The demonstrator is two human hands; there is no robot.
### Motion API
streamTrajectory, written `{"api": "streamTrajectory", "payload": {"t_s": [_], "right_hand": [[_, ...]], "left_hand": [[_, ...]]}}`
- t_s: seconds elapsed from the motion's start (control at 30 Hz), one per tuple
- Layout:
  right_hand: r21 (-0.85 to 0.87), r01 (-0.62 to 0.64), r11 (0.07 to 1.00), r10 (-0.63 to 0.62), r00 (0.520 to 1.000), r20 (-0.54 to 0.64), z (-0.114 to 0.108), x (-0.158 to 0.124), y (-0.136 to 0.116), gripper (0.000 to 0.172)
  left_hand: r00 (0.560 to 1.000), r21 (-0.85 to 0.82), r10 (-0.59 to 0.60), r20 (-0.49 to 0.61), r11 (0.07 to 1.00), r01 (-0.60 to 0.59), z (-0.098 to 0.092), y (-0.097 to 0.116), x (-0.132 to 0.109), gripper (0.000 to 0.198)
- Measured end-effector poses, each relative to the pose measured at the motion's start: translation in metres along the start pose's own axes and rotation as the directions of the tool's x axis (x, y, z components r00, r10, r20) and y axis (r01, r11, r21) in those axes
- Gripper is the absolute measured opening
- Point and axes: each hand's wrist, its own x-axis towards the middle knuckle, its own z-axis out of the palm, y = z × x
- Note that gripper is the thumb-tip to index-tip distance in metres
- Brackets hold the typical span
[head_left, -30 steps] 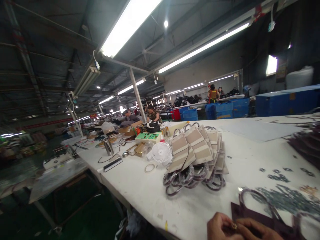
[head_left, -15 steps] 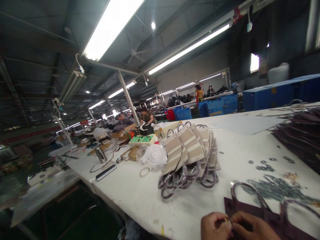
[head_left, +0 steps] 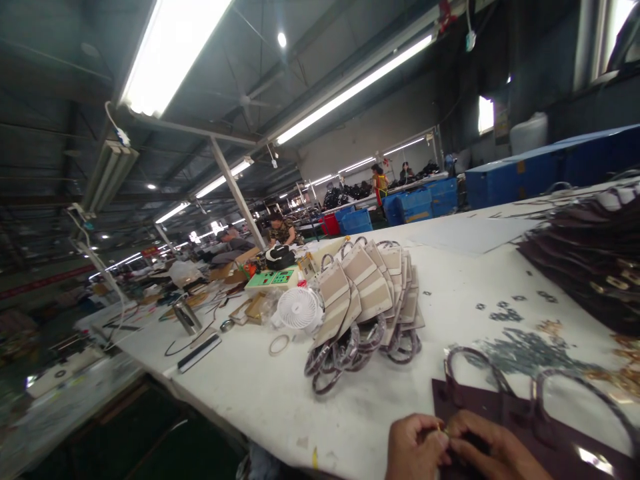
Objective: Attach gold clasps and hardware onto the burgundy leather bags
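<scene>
- Our left hand (head_left: 415, 445) and our right hand (head_left: 493, 448) were cut off by the lower border of the view, so we could see only the knuckles and some fingers.
- Both hands were closed narrowly, fingertips together, on a small gold-coloured part (head_left: 441, 430) at the near corner of the dark maroon bag panel (head_left: 530, 427); the part was too small and too covered to make out.
- The panel lay flat on the white bench (head_left: 280, 393), near its front edge, with two loop handles (head_left: 475, 363) pointing away from us.
- Just behind the panel lay a scatter of small grey metal pieces (head_left: 520, 350), blurred; at the far right a pile of dark panels (head_left: 590, 260) was cut by the frame.
- Left of the hands the bench was open up to its edge; further back stood a fanned stack of beige bags (head_left: 373, 290), a small white fan (head_left: 299, 309) and a green device (head_left: 273, 278).
- Other people (head_left: 284, 230) sat far behind, well apart from us.
- Compared with half a second earlier, the view had turned to the right: the beige stack had shifted left and more of the maroon panel showed, while the hands kept the same pinch.
</scene>
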Motion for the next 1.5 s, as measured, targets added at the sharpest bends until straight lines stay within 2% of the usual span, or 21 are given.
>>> {"api": "streamTrajectory", "payload": {"t_s": [0.27, 0.43, 0.6, 0.77, 0.87, 0.93, 1.03, 1.13, 1.27, 1.37, 1.5], "right_hand": [[0.003, -0.040, 0.999, 0.040, 0.998, -0.039, -0.008, 0.000, 0.003, 0.044], [-0.031, -0.071, 0.997, 0.069, 0.996, -0.048, -0.012, 0.002, 0.002, 0.041], [-0.129, -0.071, 0.989, 0.055, 0.991, -0.124, -0.018, 0.001, -0.002, 0.035], [-0.142, -0.070, 0.987, 0.047, 0.987, -0.156, -0.022, 0.004, 0.001, 0.035], [-0.127, -0.073, 0.989, 0.052, 0.985, -0.164, -0.022, 0.004, 0.000, 0.036], [-0.086, -0.062, 0.994, 0.048, 0.987, -0.152, -0.022, 0.004, -0.001, 0.036], [-0.019, -0.055, 0.998, 0.052, 0.992, -0.116, -0.024, 0.003, -0.001, 0.038], [0.011, -0.084, 0.996, 0.085, 0.992, -0.099, -0.024, 0.002, -0.001, 0.037], [0.015, -0.100, 0.995, 0.101, 0.987, -0.126, -0.023, 0.001, -0.001, 0.030], [0.042, -0.101, 0.994, 0.106, 0.982, -0.156, -0.022, 0.001, -0.001, 0.031], [0.042, -0.103, 0.994, 0.107, 0.988, -0.112, -0.020, 0.002, 0.002, 0.033]], "left_hand": [[0.997, -0.051, 0.082, -0.005, 0.995, -0.083, 0.001, 0.008, -0.005, 0.055], [0.997, -0.078, 0.080, 0.016, 0.994, -0.079, 0.001, 0.011, -0.007, 0.047], [0.995, 0.010, 0.097, 0.039, 0.995, -0.097, 0.003, 0.011, -0.005, 0.037], [0.974, 0.175, 0.213, 0.072, 0.959, -0.223, 0.005, 0.010, 0.000, 0.025], [0.964, 0.199, 0.256, 0.073, 0.943, -0.265, 0.005, 0.009, -0.001, 0.023], [0.972, 0.145, 0.227, 0.067, 0.961, -0.235, 0.005, 0.008, -0.001, 0.026], [0.986, -0.031, 0.157, 0.047, 0.987, -0.156, 0.005, 0.006, 0.002, 0.034], [0.992, -0.149, 0.126, 0.027, 0.982, -0.120, 0.005, 0.005, 0.005, 0.032], [0.994, -0.132, 0.106, 0.041, 0.986, -0.100, 0.004, 0.006, 0.005, 0.025], [0.994, -0.118, 0.098, 0.049, 0.989, -0.091, 0.002, 0.007, 0.003, 0.026], [0.993, -0.118, 0.082, 0.082, 0.990, -0.072, 0.003, 0.008, 0.002, 0.027]]}}
